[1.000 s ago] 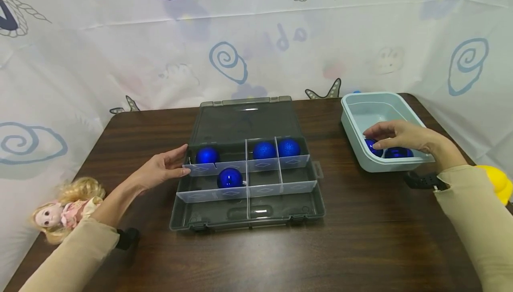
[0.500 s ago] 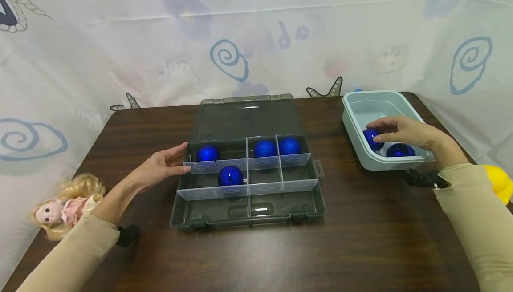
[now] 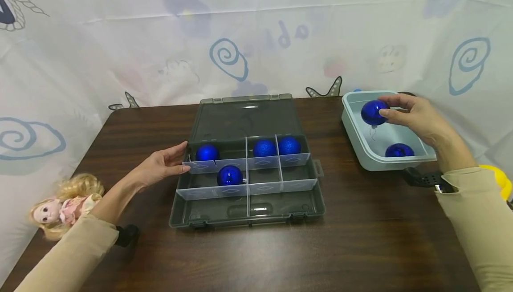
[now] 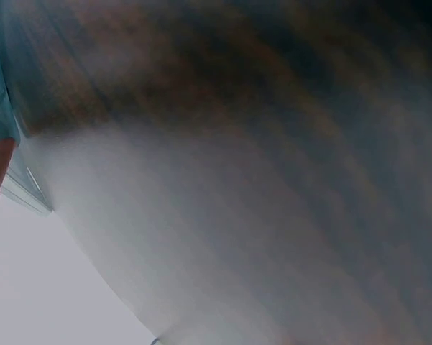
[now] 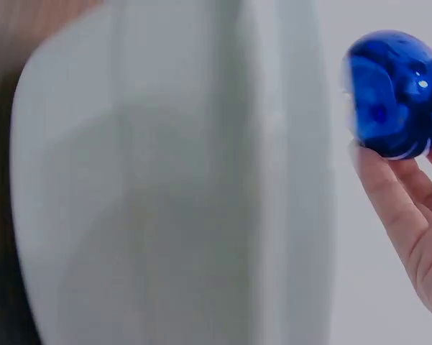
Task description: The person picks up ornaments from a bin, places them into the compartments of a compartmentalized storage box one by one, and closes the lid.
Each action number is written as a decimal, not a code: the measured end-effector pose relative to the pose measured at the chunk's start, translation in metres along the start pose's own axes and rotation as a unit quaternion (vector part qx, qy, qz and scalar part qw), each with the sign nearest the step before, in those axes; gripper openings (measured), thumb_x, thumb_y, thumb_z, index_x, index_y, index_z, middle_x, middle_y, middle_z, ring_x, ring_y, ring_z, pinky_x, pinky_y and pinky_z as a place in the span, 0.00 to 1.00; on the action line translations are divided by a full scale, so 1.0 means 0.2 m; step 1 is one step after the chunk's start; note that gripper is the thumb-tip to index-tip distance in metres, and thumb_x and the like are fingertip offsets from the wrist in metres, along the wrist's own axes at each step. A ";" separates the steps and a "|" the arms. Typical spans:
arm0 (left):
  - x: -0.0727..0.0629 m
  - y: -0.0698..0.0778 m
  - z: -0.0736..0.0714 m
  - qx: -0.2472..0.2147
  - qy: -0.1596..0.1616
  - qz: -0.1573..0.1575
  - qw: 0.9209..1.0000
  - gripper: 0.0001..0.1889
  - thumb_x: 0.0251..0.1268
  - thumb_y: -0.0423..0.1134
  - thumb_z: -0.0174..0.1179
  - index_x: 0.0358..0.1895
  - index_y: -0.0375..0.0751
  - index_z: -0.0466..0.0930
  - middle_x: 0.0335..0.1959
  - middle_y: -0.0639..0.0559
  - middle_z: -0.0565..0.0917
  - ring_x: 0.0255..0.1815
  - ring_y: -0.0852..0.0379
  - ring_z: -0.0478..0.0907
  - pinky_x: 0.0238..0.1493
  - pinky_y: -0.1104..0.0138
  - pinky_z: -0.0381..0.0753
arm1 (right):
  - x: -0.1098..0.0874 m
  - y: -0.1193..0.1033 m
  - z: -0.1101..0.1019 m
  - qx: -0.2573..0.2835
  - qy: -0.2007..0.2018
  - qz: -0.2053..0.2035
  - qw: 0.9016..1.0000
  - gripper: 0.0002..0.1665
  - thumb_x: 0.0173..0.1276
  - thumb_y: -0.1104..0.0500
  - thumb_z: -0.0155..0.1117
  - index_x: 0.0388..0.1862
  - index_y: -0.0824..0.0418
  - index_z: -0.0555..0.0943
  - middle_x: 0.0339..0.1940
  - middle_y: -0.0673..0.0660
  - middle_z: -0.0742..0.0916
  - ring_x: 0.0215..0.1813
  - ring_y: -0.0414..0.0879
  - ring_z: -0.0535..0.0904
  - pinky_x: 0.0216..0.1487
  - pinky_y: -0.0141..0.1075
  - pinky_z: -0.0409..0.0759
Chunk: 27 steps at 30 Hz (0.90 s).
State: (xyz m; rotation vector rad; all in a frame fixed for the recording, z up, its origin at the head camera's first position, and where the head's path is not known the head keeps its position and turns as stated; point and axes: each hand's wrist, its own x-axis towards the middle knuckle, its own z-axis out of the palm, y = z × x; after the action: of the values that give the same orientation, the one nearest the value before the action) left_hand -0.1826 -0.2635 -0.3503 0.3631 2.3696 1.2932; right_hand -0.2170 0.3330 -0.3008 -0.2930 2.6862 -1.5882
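My right hand (image 3: 425,120) pinches a shiny blue Christmas bauble (image 3: 371,113) between thumb and fingers, above the pale blue plastic tub (image 3: 358,149). Its cap and a thin hanging string point downward. In the right wrist view the glossy bauble (image 5: 388,97) is in the fingers, above the tub's wall (image 5: 129,180). Another blue bauble (image 3: 399,150) lies in the tub. At the left side of a clear grey divided case (image 3: 208,209), my left hand (image 3: 158,169) touches the edge with extended fingers. Four compartments hold one blue bauble each, such as the front one (image 3: 230,176).
The case's lid (image 3: 246,120) lies folded back toward the patterned curtain (image 3: 256,38). A blond doll (image 3: 66,209) lies beside my left forearm. Something yellow (image 3: 502,180) shows partly behind my right sleeve. Dark wooden tabletop (image 3: 360,229) surrounds the case.
My right hand has gripped a bauble inside the tub and lifted it up above the tub. The left hand stays at the case's side.
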 end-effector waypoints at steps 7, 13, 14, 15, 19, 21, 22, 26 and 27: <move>0.00 0.00 0.00 -0.005 -0.001 -0.004 1.000 0.44 0.64 0.41 0.60 0.75 0.35 0.40 0.75 0.36 0.44 0.72 0.32 0.50 0.65 0.49 0.57 | 0.03 -0.16 0.18 0.119 0.002 -0.007 0.993 0.19 0.67 0.62 0.60 0.57 0.56 0.76 0.45 0.46 0.80 0.47 0.33 0.79 0.43 0.22 0.79; 0.00 0.00 0.00 -0.008 -0.002 -0.004 1.000 0.44 0.64 0.41 0.60 0.75 0.34 0.40 0.75 0.35 0.43 0.72 0.32 0.51 0.65 0.49 0.57 | 0.05 -0.28 0.46 0.169 -0.041 0.019 0.985 0.22 0.68 0.57 0.60 0.60 0.58 0.73 0.49 0.49 0.78 0.50 0.37 0.76 0.48 0.26 0.79; 0.00 0.00 0.00 -0.009 -0.002 -0.003 1.000 0.44 0.64 0.41 0.60 0.75 0.34 0.40 0.75 0.35 0.44 0.72 0.32 0.51 0.65 0.49 0.57 | 0.05 -0.29 0.50 0.176 -0.053 0.021 0.983 0.23 0.68 0.58 0.60 0.61 0.58 0.72 0.50 0.49 0.78 0.51 0.38 0.76 0.50 0.27 0.79; 0.00 0.00 0.00 -0.010 -0.003 -0.003 1.000 0.44 0.64 0.40 0.60 0.75 0.34 0.40 0.75 0.35 0.44 0.72 0.32 0.51 0.65 0.49 0.57 | 0.05 -0.31 0.55 0.185 -0.065 0.024 0.980 0.23 0.68 0.58 0.60 0.61 0.59 0.71 0.51 0.50 0.78 0.53 0.40 0.76 0.53 0.30 0.79; 0.00 0.00 0.00 -0.012 -0.004 -0.001 1.000 0.44 0.65 0.40 0.60 0.75 0.34 0.40 0.75 0.35 0.44 0.72 0.33 0.51 0.65 0.49 0.57 | 0.06 -0.37 0.71 0.188 -0.095 0.040 0.977 0.25 0.69 0.59 0.59 0.63 0.62 0.67 0.56 0.57 0.76 0.58 0.47 0.74 0.59 0.42 0.75; 0.00 0.00 0.00 -0.012 -0.004 0.001 1.000 0.44 0.65 0.40 0.59 0.75 0.34 0.39 0.75 0.35 0.43 0.72 0.32 0.50 0.65 0.49 0.57 | 0.06 -0.39 0.78 0.183 -0.104 0.046 0.977 0.25 0.68 0.60 0.60 0.62 0.64 0.67 0.57 0.61 0.76 0.59 0.52 0.74 0.59 0.46 0.74; 0.00 0.00 0.00 -0.013 -0.004 0.002 1.000 0.44 0.65 0.40 0.59 0.75 0.34 0.39 0.75 0.35 0.43 0.72 0.32 0.50 0.65 0.49 0.57 | 0.06 -0.40 0.81 0.178 -0.107 0.048 0.977 0.25 0.68 0.60 0.60 0.61 0.64 0.67 0.56 0.63 0.76 0.59 0.53 0.74 0.58 0.47 0.75; 0.00 0.00 0.00 -0.012 -0.005 0.002 1.000 0.44 0.65 0.41 0.60 0.75 0.34 0.39 0.75 0.35 0.43 0.72 0.32 0.50 0.65 0.48 0.56 | 0.05 -0.42 0.91 0.166 -0.136 0.038 0.976 0.24 0.67 0.61 0.61 0.60 0.64 0.70 0.56 0.64 0.77 0.57 0.55 0.76 0.57 0.48 0.76; 0.00 0.00 0.00 -0.011 -0.004 0.001 1.000 0.44 0.65 0.41 0.60 0.75 0.34 0.39 0.75 0.35 0.43 0.72 0.32 0.50 0.65 0.48 0.56 | 0.05 -0.42 0.93 0.160 -0.146 0.030 0.976 0.23 0.66 0.60 0.62 0.59 0.65 0.71 0.55 0.64 0.78 0.56 0.55 0.76 0.56 0.48 0.77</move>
State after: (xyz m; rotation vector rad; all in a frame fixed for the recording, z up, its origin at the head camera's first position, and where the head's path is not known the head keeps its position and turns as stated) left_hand -0.1821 -0.2637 -0.3504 0.3644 2.3471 1.3162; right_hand -0.1946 0.1296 -0.3176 -0.3976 2.1656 -1.7679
